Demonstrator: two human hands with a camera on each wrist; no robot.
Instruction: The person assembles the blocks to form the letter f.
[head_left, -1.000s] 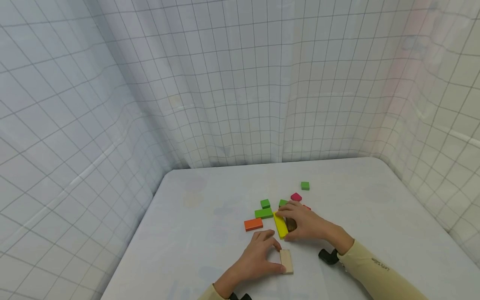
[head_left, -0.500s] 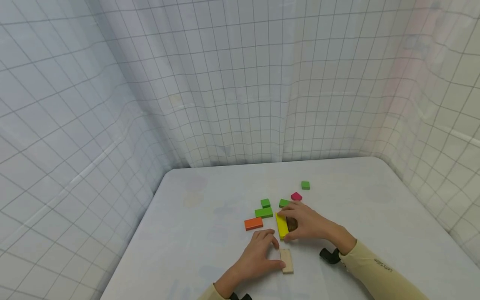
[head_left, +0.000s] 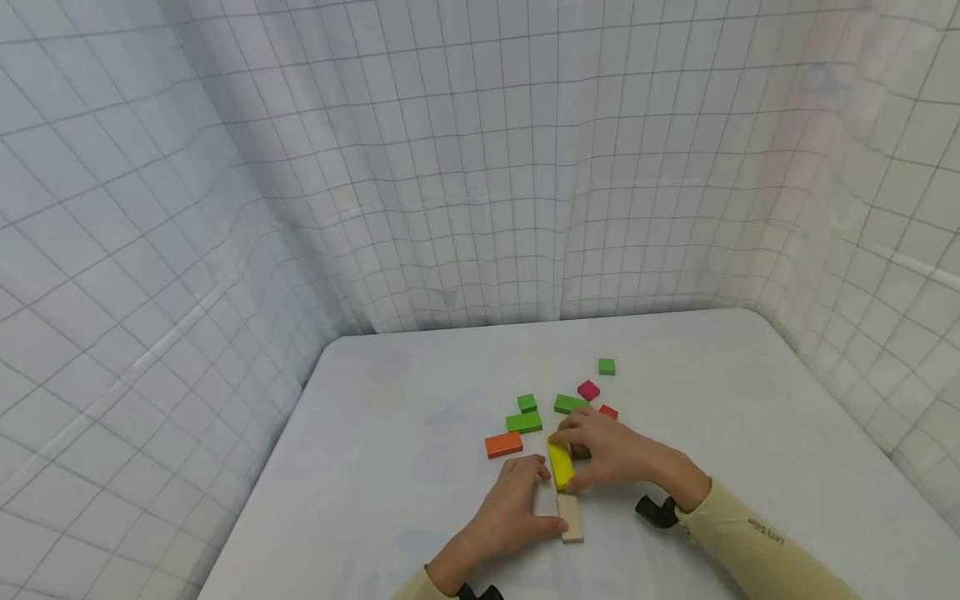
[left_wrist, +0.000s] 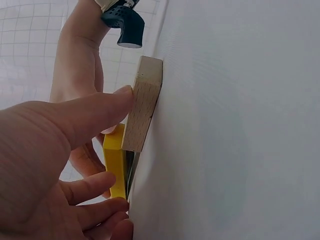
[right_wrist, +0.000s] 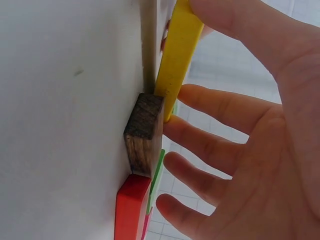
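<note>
In the head view my right hand (head_left: 611,447) pinches a yellow rectangular block (head_left: 559,463) lengthwise, thumb at its near end and fingertips at its far end. The yellow block's near end is right at the far end of a plain wooden block (head_left: 571,518), roughly in line with it. My left hand (head_left: 513,506) lies to the left; its thumb touches the side of the plain block (left_wrist: 142,105), while its fingers reach toward the yellow block (left_wrist: 115,160). A dark brown block (right_wrist: 144,132), partly hidden in the head view, stands beside the yellow one under my right palm.
Left of the yellow block lie an orange block (head_left: 503,444), a long green block (head_left: 524,422) and a small green block (head_left: 527,403). Behind my right hand are another green block (head_left: 572,403), a red block (head_left: 608,412), a pink block (head_left: 588,390) and a far green block (head_left: 607,367).
My right hand has drawn the yellow block toward me, up to the plain block's end. My left index finger has moved back from that end, while the thumb stays at the plain block.
</note>
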